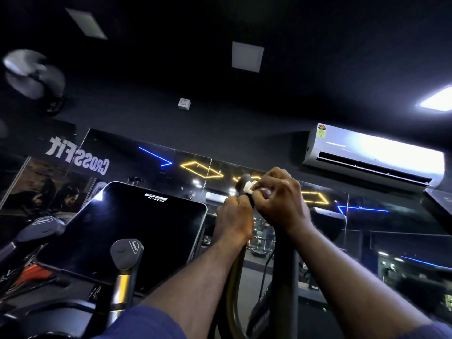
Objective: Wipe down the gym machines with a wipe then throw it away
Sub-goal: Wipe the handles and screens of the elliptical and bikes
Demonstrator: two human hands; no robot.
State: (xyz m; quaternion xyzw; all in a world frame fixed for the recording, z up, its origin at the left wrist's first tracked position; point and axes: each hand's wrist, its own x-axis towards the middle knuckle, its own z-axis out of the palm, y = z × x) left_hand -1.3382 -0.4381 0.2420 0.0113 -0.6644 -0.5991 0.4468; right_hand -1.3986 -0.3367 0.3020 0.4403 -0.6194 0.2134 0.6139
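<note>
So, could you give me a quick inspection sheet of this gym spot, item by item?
Surface: glossy black console screen, unlit.
Job's things: small white wipe on the tip of the dark curved handlebar.
Clutter: nothing seen.
Hands: left hand grips the handlebar; right hand pinches the wipe.
Cables: thin dark cord hangs below the hands.
Surroundings: white wall air conditioner, grey wall fan, mirrored wall.

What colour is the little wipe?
White: the small crumpled wipe the right hand holds, clearest in the head view.

hands [278, 201] on handle [243, 179], wipe [250, 185] pinched
</note>
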